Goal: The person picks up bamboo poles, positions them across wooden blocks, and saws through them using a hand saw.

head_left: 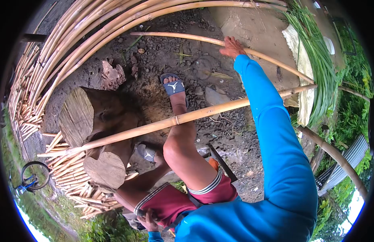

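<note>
My right hand [233, 47], at the end of an outstretched blue sleeve, is closed around a slim bamboo pole [183, 36] just above the dirt ground. A thicker bamboo pole [211, 111] slants across the view. It passes over the notched log [77, 117] at left and above my bent knee, then runs behind my right arm to the leaves at right. Low beside my thigh, my left hand [147, 221] is closed around a small dark thing, too hidden to name.
Long bamboo poles [102, 30] curve along the upper left. Cut bamboo pieces [80, 173] are piled behind the log. Green leaves [320, 68] lie over a pale sack [303, 80] at right. A bicycle [35, 176] stands far left. Stones and a wood chunk [112, 75] dot the ground.
</note>
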A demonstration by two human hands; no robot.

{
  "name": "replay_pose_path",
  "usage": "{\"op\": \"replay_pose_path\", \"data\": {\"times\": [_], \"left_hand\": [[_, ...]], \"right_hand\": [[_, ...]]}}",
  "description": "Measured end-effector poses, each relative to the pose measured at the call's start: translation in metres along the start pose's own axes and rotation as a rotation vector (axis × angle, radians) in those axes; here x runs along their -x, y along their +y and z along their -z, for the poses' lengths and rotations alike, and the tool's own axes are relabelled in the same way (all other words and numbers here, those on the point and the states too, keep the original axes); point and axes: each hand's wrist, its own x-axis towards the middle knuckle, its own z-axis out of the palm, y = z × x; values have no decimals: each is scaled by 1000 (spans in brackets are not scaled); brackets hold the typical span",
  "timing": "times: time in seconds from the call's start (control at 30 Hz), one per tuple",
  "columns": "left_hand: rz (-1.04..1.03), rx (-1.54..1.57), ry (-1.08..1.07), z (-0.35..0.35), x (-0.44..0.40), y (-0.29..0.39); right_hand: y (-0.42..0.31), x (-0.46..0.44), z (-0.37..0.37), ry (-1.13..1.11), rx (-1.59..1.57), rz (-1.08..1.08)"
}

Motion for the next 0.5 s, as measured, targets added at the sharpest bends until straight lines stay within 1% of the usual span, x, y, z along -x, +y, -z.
{"op": "replay_pose_path", "data": {"times": [0.03,0.07,0.1,0.17,0.23,0.27,0.3,0.37,0.4,0.43,0.5], "left_hand": [[-1,5,-44,-3,3,6],[-3,9,-90,-6,5,12],[0,6,-85,-6,5,16],[29,-25,-197,-7,5,23],[36,-34,-173,-11,9,29],[37,-32,-145,-15,9,31],[29,-33,-145,-19,10,33],[44,36,-150,-18,12,35],[32,14,-202,-15,12,36],[30,17,-211,-14,12,34],[-5,31,-129,-14,12,25]], "right_hand": [[4,-2,-4,-24,7,-47],[8,-3,-10,-29,5,-41],[9,0,-14,3,53,-24],[10,5,-24,33,104,-12],[3,18,-33,-139,97,-68],[1,29,-40,-29,101,-41],[4,32,-38,-25,95,-43],[10,43,-36,-43,25,120],[9,49,-32,-29,5,144],[10,57,-27,-23,9,138],[11,78,-13,75,23,219]]}}
